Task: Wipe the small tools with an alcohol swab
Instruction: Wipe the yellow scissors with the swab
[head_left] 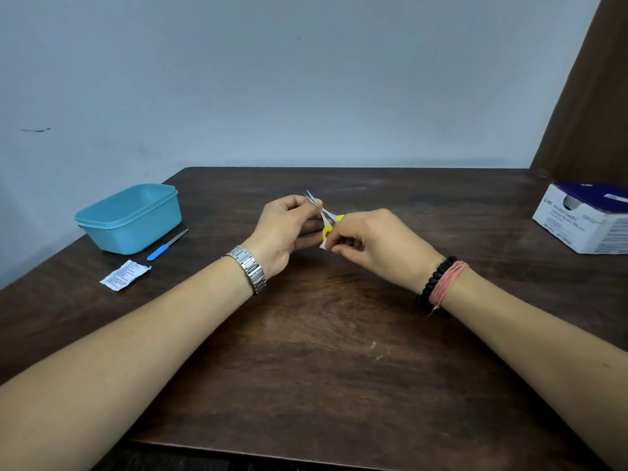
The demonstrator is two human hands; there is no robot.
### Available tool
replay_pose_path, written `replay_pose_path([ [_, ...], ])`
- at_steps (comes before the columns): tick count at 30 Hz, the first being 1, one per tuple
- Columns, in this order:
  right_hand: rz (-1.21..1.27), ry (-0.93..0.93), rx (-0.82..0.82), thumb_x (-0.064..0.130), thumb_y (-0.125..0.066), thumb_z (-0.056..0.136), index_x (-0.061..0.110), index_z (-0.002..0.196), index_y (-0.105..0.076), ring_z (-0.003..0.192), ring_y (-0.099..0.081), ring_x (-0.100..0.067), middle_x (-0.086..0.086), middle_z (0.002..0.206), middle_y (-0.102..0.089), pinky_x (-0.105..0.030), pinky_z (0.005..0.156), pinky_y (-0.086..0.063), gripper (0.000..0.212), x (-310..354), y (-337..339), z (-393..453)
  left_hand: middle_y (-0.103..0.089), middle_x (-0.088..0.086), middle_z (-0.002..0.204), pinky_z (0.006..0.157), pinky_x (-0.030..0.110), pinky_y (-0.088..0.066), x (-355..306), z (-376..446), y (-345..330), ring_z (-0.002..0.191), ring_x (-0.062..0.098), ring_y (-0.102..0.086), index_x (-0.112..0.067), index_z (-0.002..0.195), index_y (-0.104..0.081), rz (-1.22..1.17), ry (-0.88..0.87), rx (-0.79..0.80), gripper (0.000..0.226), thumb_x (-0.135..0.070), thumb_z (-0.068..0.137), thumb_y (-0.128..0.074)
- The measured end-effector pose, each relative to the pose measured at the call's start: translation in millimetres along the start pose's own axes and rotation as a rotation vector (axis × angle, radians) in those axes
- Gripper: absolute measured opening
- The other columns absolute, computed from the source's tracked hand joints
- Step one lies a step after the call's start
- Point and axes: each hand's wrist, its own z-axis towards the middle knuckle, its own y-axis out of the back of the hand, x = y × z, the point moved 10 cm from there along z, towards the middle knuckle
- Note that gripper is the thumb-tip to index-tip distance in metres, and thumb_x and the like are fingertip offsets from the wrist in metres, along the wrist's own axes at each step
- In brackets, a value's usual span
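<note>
Small scissors (327,219) with yellow handles and thin metal blades are held above the middle of the dark wooden table (319,334). My left hand (283,229) pinches the blades near their tips, which point up and away. My right hand (377,246) presses a white alcohol swab (323,245) against the yellow handle ring. A nail file with a blue handle (166,245) lies on the table at the left.
A light blue plastic box with a lid (131,217) stands at the back left. In front of it lies a torn white swab wrapper (124,275). A white and purple box of swabs (588,217) sits at the right edge.
</note>
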Motion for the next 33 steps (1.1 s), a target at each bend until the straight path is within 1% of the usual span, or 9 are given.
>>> replay_pose_path([
  [4, -0.005, -0.046, 0.0, 0.012, -0.069, 0.084, 0.021, 0.09, -0.074, 0.069, -0.057, -0.005, 0.01, 0.081, -0.067, -0.038, 0.068, -0.053, 0.012, -9, 4, -1, -0.073, 0.006, 0.08, 0.059, 0.028, -0.058, -3, 1, 8, 0.071, 0.016, -0.073, -0.013, 0.079, -0.058, -0.01, -0.004, -0.036, 0.016, -0.014, 0.094, -0.064],
  [8, -0.005, -0.102, -0.067, 0.013, -0.069, 0.085, 0.021, 0.087, -0.072, 0.069, -0.058, -0.007, 0.008, 0.077, -0.065, -0.037, 0.068, -0.054, 0.009, -18, 12, -2, -0.072, 0.007, 0.086, 0.061, 0.027, -0.058, 0, 0, 4, 0.075, 0.017, -0.072, -0.012, 0.087, -0.059, 0.01, 0.004, -0.016, 0.008, -0.015, 0.094, -0.063],
  [11, -0.008, -0.124, -0.116, 0.014, -0.068, 0.086, 0.02, 0.089, -0.071, 0.071, -0.058, -0.007, 0.008, 0.078, -0.064, -0.036, 0.07, -0.054, 0.008, -19, 17, -2, -0.069, 0.005, 0.085, 0.057, 0.025, -0.056, 5, -4, -7, 0.071, 0.014, -0.071, -0.013, 0.082, -0.059, 0.025, 0.011, 0.039, 0.013, -0.015, 0.095, -0.062],
  [14, 0.006, -0.125, -0.159, 0.012, -0.069, 0.085, 0.019, 0.091, -0.071, 0.072, -0.058, -0.007, 0.007, 0.079, -0.064, -0.035, 0.07, -0.053, 0.009, -19, 20, -2, -0.068, 0.005, 0.091, 0.057, 0.023, -0.055, 8, -5, -15, 0.073, 0.013, -0.07, -0.015, 0.079, -0.059, 0.045, 0.008, 0.073, 0.018, -0.015, 0.097, -0.058],
  [17, 0.012, -0.089, -0.127, 0.013, -0.069, 0.086, 0.021, 0.091, -0.07, 0.073, -0.059, -0.007, 0.007, 0.082, -0.065, -0.034, 0.07, -0.053, 0.009, -13, 15, -1, -0.069, 0.005, 0.09, 0.059, 0.026, -0.056, 7, -3, -12, 0.074, 0.014, -0.071, -0.015, 0.078, -0.06, 0.046, 0.003, 0.059, 0.018, -0.015, 0.096, -0.059],
  [21, 0.014, -0.02, -0.031, 0.016, -0.069, 0.087, 0.021, 0.091, -0.071, 0.071, -0.059, -0.005, 0.011, 0.083, -0.065, -0.031, 0.069, -0.054, 0.007, -2, 5, 0, -0.072, 0.002, 0.074, 0.059, 0.027, -0.058, 0, -2, -1, 0.066, 0.013, -0.071, -0.012, 0.083, -0.06, -0.017, 0.009, 0.016, 0.012, -0.012, 0.094, -0.062],
  [25, -0.018, -0.044, -0.054, 0.016, -0.068, 0.087, 0.021, 0.092, -0.07, 0.071, -0.058, -0.007, 0.009, 0.083, -0.064, -0.035, 0.068, -0.053, 0.007, -8, 8, 0, -0.072, 0.006, 0.084, 0.058, 0.026, -0.057, -2, -1, 4, 0.071, 0.015, -0.072, -0.01, 0.095, -0.061, -0.016, 0.015, -0.001, 0.004, -0.013, 0.094, -0.063],
  [30, -0.021, -0.109, -0.116, 0.015, -0.066, 0.088, 0.021, 0.092, -0.069, 0.074, -0.058, -0.007, 0.009, 0.081, -0.062, -0.032, 0.071, -0.053, 0.008, -18, 17, -2, -0.068, 0.005, 0.09, 0.055, 0.022, -0.054, 5, -3, -9, 0.069, 0.011, -0.07, -0.015, 0.083, -0.061, 0.026, 0.032, 0.074, 0.013, -0.015, 0.096, -0.06],
  [33, -0.005, -0.097, -0.122, 0.014, -0.067, 0.087, 0.02, 0.091, -0.069, 0.074, -0.058, -0.007, 0.009, 0.082, -0.063, -0.031, 0.071, -0.053, 0.008, -14, 16, -2, -0.068, 0.006, 0.097, 0.056, 0.023, -0.054, 10, -4, -15, 0.077, 0.014, -0.07, -0.016, 0.08, -0.06, 0.056, 0.027, 0.103, 0.018, -0.015, 0.097, -0.057],
])
